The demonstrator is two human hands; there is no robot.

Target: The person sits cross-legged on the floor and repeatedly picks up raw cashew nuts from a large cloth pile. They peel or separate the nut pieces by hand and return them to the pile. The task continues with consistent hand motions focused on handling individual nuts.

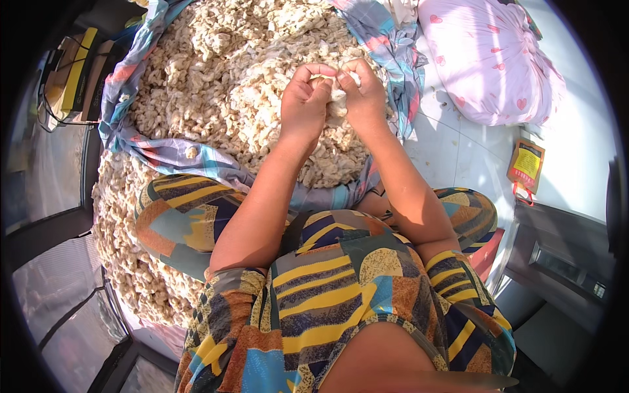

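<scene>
My left hand (305, 100) and my right hand (364, 96) are raised over a broad heap of off-white, raw-cotton-like tufts (196, 98). Thumbs and bent forefingers of both hands meet on a small whitish tuft (337, 102), pinching it between them; my fingers cover part of it. The heap rests on a blue, grey and red plaid cloth (206, 159), its edges bunched up around the tufts. One loose tuft (191, 152) sits on the cloth's near edge, in front of my crossed legs.
A second mass of tufts (128, 221) lies beside my left knee. A tied pink cloth bundle (486, 64) with hearts stands on the pale tiled floor (437, 142) at right. Near it is a brown-and-yellow packet (527, 164). Several boxes (81, 73) are at far left, above glass panels (54, 172).
</scene>
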